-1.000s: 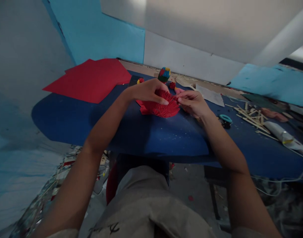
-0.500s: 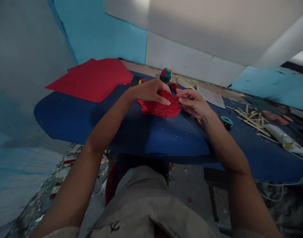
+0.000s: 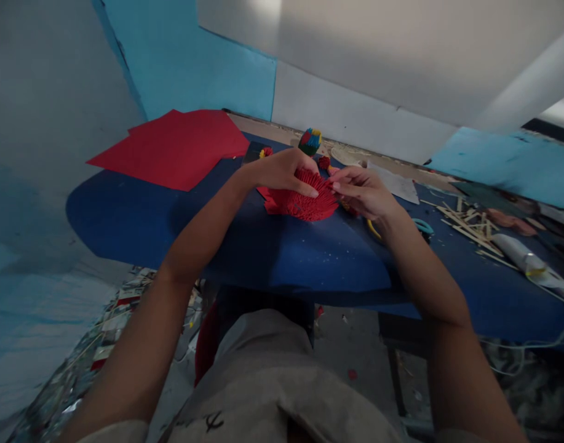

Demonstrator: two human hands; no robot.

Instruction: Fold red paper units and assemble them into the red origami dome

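A round red piece of many folded paper spikes rests on the blue tabletop in front of me. My left hand is closed over its upper left side, thumb lying across the spikes. At its right edge my right hand pinches the tip of a red spike between thumb and fingers. Flat red paper shows under the left wrist, partly hidden. Just behind the hands stands a small multicoloured piece of folded paper.
Large red sheets lie at the back left. To the right are a teal ring-shaped thing, a pile of thin wooden sticks and a white tube-like tool with a cable. A wall borders the table's back.
My right hand has shifted slightly, uncovering more of a yellow loop beneath it. The left hand keeps its hold on the red paper piece; the view has moved a little.
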